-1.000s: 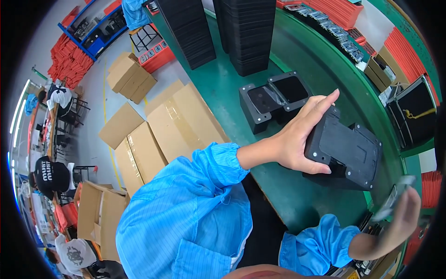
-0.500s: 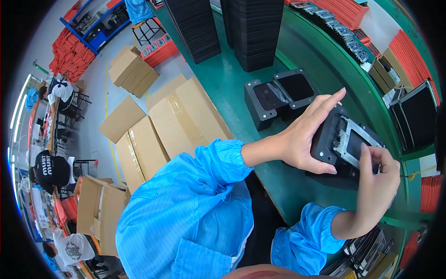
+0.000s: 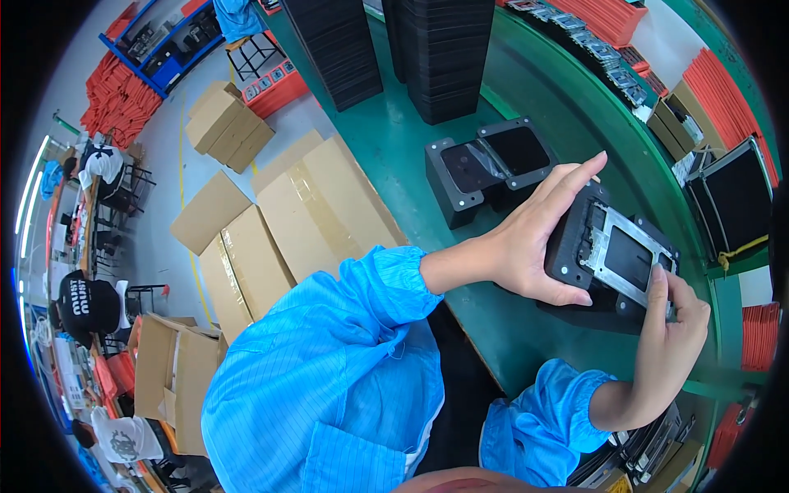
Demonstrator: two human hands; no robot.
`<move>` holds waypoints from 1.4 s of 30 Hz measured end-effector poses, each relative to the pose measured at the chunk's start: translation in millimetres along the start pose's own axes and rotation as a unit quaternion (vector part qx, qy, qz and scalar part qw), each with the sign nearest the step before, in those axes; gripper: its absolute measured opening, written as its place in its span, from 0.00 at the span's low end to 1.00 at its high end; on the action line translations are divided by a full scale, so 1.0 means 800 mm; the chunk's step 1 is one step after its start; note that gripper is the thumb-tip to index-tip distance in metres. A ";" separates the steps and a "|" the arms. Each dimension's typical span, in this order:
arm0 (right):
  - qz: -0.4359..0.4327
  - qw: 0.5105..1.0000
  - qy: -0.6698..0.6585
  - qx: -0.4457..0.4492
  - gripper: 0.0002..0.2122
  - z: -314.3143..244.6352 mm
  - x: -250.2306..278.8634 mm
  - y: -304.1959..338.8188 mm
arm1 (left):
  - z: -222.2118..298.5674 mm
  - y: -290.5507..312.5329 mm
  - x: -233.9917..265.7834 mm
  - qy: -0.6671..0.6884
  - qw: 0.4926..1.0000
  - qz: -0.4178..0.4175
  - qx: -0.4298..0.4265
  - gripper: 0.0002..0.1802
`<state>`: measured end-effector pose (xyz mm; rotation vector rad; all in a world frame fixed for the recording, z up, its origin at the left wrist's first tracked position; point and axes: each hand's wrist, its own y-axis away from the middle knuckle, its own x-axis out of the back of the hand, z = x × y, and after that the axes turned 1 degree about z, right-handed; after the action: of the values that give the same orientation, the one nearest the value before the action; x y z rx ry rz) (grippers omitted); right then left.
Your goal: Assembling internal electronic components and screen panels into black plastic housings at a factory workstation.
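Observation:
My left hand (image 3: 538, 238) grips a black fixture block (image 3: 563, 255) from its left side, with the thumb along the near edge and the fingers on the far side. On the block lies a silver metal frame (image 3: 612, 259) with a rectangular opening, dark inside. My right hand (image 3: 678, 316) holds the frame's right end, thumb on top and the other fingers curled partly out of sight. Beyond my left hand stand two more black blocks, a left one (image 3: 448, 185) and a right one (image 3: 519, 123), each with a dark glossy panel on top.
Tall stacks of black trays (image 3: 444, 66) stand at the back of the green bench (image 3: 403, 164). Metal frames (image 3: 575, 33) and red trays (image 3: 600, 20) line the far right side. Cardboard boxes (image 3: 316, 214) sit to the left. Several people work at a bench further left.
My right thumb has shifted from over the frame's opening to its right end. My left hand keeps its grip on the block. The whole view has moved slightly.

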<state>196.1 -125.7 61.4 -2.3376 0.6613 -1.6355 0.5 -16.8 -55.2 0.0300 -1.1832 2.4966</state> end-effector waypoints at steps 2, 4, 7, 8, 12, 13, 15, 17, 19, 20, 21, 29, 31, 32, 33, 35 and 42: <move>-0.013 1.000 0.011 0.015 0.12 0.002 0.004 0.004 | 0.000 0.000 0.000 -0.003 1.000 0.002 -0.006 0.78; -0.017 1.000 -0.006 0.009 0.12 0.002 0.007 0.005 | 0.001 0.002 -0.001 -0.004 1.000 0.003 -0.006 0.78; -0.020 0.999 -0.042 -0.006 0.12 0.001 0.009 0.004 | 0.002 0.001 0.000 -0.006 1.000 0.003 -0.010 0.78; -0.017 0.999 -0.046 -0.021 0.12 0.001 0.008 0.002 | 0.002 0.001 0.000 -0.005 1.000 0.002 -0.008 0.78; -0.005 0.999 -0.032 -0.005 0.11 -0.002 0.002 -0.001 | 0.001 0.002 0.000 0.000 1.000 0.001 -0.001 0.78; 0.001 0.999 -0.010 0.042 0.11 -0.003 -0.001 0.000 | 0.001 0.002 0.000 0.000 1.000 0.001 0.000 0.78; 0.007 0.996 0.011 0.087 0.11 -0.008 -0.005 0.001 | -0.001 0.001 -0.002 0.001 1.000 -0.001 0.001 0.78; 0.005 0.995 0.033 0.093 0.11 -0.017 -0.009 0.002 | -0.004 0.001 -0.003 -0.009 1.000 0.008 -0.008 0.80; 0.004 0.994 0.044 0.095 0.10 -0.017 -0.011 -0.001 | -0.006 0.000 -0.004 -0.013 1.000 0.012 -0.012 0.81; 0.028 0.995 0.013 0.096 0.10 -0.012 -0.010 -0.004 | -0.005 0.000 -0.004 -0.013 1.000 0.012 -0.012 0.81; 0.052 0.994 -0.018 0.098 0.10 -0.007 -0.009 -0.007 | -0.005 -0.001 -0.005 -0.013 1.000 0.013 -0.013 0.81; -0.004 0.987 -0.016 0.159 0.07 0.001 -0.010 -0.018 | 0.001 0.002 -0.001 -0.010 1.000 0.004 -0.004 0.79; 0.002 0.986 -0.022 0.163 0.07 0.004 -0.011 -0.021 | 0.002 0.002 -0.001 0.000 1.000 0.002 -0.002 0.79; -0.002 0.986 -0.036 0.166 0.06 0.006 -0.011 -0.021 | 0.001 0.003 -0.002 0.000 1.000 0.005 -0.002 0.79; -0.006 0.985 -0.049 0.167 0.06 0.009 -0.009 -0.020 | 0.000 0.004 -0.004 0.002 1.000 0.008 -0.001 0.80; -0.006 0.986 -0.054 0.160 0.05 0.017 -0.004 -0.019 | -0.004 0.005 -0.010 0.015 1.000 0.005 -0.003 0.81; 0.198 0.958 -0.190 0.084 0.06 0.073 0.035 -0.007 | -0.002 0.006 0.002 0.031 0.999 0.018 0.018 0.80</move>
<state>259.3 -138.8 66.0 -2.1349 0.8022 -0.9968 -2.6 -17.9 -59.8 -0.0601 -1.1225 2.5318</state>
